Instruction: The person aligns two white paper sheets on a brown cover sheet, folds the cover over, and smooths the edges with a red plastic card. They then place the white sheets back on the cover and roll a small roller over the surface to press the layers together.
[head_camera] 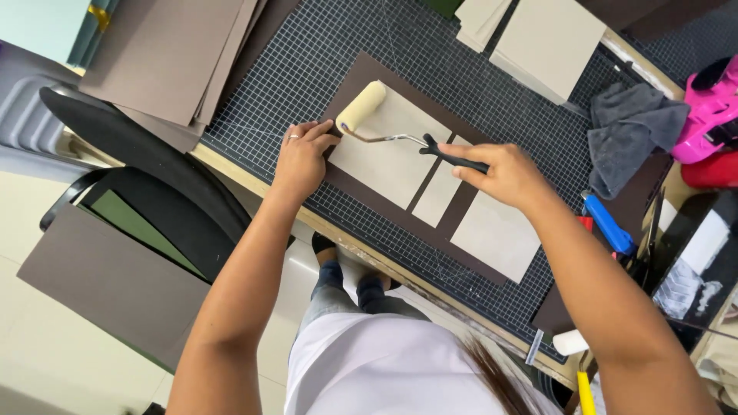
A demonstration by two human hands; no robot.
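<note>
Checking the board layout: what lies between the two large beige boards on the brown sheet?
In the head view, a narrow beige strip lies between the large boards, parted from each by thin gaps of brown sheet.

I see no labels, signs or screens from here. The nearest to a package is a crinkled clear plastic wrapper [686, 286] with white patches, lying at the right edge of the desk [254, 180].
</note>
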